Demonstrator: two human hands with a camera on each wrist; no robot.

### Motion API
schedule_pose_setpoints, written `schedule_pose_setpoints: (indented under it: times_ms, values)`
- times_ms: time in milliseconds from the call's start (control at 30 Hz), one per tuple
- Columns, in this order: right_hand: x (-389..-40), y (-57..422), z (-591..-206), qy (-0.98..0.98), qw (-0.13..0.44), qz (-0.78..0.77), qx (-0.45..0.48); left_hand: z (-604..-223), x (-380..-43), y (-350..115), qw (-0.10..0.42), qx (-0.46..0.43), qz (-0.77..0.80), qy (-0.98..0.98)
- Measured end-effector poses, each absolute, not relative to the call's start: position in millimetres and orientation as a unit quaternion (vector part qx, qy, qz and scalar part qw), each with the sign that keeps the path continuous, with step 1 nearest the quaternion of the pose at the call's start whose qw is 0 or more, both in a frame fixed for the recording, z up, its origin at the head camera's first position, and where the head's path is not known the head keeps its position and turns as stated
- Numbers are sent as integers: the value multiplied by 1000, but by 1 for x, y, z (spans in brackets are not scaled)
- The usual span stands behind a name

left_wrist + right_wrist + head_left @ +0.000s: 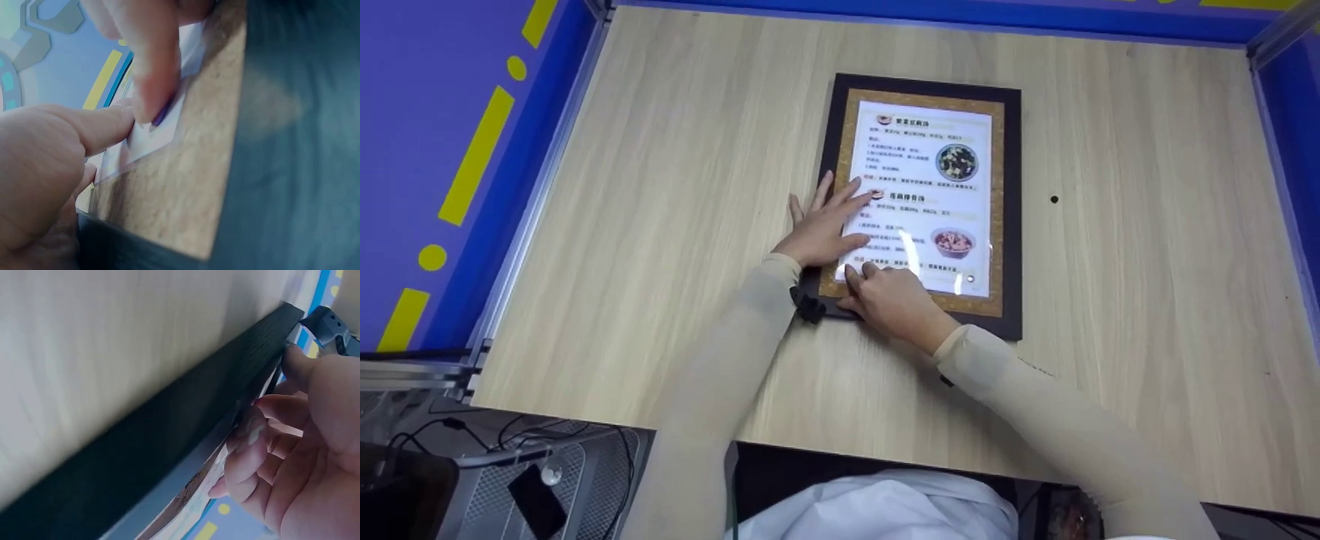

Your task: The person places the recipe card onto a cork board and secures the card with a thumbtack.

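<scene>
A recipe sheet (922, 195) with a glossy surface lies on a cork board (996, 225) set in a black frame (1011, 225). My left hand (821, 232) rests with spread fingers over the frame's left side and the sheet's left edge, its thumb pointing to the right. Near the sheet's lower left corner, my right hand (896, 300) has its fingers bent down close to the left thumb. A small dark purple piece (163, 114) shows at a right fingertip against the sheet, mostly hidden by the finger. In the right wrist view the curled right fingers (247, 455) are beside the black frame.
The board lies on a pale wooden table (1147, 225). A small black dot (1054, 199) marks the tabletop right of the frame. Blue and yellow panels (472, 150) border the table. A dark phone-like object (537, 501) lies on the grey mesh below the left edge.
</scene>
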State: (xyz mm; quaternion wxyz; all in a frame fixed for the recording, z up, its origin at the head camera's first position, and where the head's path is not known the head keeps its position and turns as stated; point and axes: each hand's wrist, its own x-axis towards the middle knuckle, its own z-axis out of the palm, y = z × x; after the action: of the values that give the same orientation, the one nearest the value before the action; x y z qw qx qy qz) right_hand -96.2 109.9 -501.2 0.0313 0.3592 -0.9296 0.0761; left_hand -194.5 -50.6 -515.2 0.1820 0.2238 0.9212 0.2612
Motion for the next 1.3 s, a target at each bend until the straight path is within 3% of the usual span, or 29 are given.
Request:
schedule_pose_setpoints:
  times_ms: [200, 467, 1033, 1300]
  values:
    - [-104, 115, -498, -928, 2, 141, 344, -517, -195, -53, 185, 226, 272, 917]
    - [-109, 156, -494, -953, 11, 170, 252, -515, -195, -50, 185, 219, 274, 918]
    - [-120, 235, -487, -971, -8, 140, 195, -515, -195, -50, 185, 221, 293, 912]
    - [-131, 266, -490, -967, -1, 225, 121, -515, -195, -50, 188, 219, 294, 911]
